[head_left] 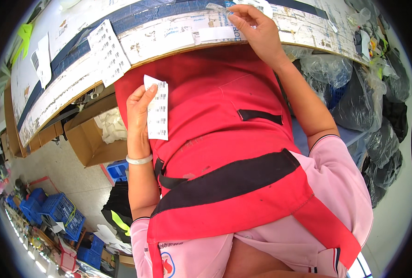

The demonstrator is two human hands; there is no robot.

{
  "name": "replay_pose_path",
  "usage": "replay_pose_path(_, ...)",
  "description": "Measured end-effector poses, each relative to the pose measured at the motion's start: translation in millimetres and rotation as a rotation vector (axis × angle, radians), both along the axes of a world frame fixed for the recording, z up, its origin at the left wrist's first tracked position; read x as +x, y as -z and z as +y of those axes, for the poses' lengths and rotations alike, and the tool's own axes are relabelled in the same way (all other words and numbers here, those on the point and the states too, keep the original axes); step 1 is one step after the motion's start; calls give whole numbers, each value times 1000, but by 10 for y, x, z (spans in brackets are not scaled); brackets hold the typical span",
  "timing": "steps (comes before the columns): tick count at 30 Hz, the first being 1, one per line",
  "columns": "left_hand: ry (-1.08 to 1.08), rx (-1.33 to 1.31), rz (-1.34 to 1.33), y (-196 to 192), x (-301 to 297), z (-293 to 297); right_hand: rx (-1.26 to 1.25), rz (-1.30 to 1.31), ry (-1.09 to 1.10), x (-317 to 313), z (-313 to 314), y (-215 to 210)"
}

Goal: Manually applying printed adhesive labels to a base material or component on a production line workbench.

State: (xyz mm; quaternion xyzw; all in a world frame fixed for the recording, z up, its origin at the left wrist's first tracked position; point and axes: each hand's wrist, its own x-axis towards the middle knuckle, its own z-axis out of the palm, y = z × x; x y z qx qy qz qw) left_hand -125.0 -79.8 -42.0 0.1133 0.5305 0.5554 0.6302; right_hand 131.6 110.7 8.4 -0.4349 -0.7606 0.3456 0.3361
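My left hand (pixel 140 105) grips a white sheet of barcode labels (pixel 158 116) between thumb and fingers, holding it upright in front of my red apron. Over the table's edge, my right hand (pixel 260 34) is closed in a pinch. A small clear plastic piece (pixel 216 8) shows at its fingertips, its exact kind too small to make out. Beneath that hand lies the worn white tabletop (pixel 162 32) with dark blue strips across it. Another sheet of barcode labels (pixel 107 52) hangs slightly over the table edge, left of centre.
A white paper strip (pixel 42 60) lies on the table's left part. Below stands an open cardboard box (pixel 88 146) with white material inside. Blue crates (pixel 62 211) sit on the floor at left. Filled plastic bags (pixel 356 104) crowd the right side by the table.
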Motion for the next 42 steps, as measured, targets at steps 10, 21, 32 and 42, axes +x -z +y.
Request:
replay_pose_path(10,-9,-9,-2,17,-11,2,-535,-24,-163,-1,224,-58)
replay_pose_path(21,-5,-15,-12,12,-16,22,-560,-142,-189,-56,230,-76)
replay_pose_path(32,-16,10,-60,18,-23,5,-606,-142,-204,-68,267,-6)
replay_pose_path(42,-22,15,-41,55,-23,-2,-773,-132,-169,-57,325,-2)
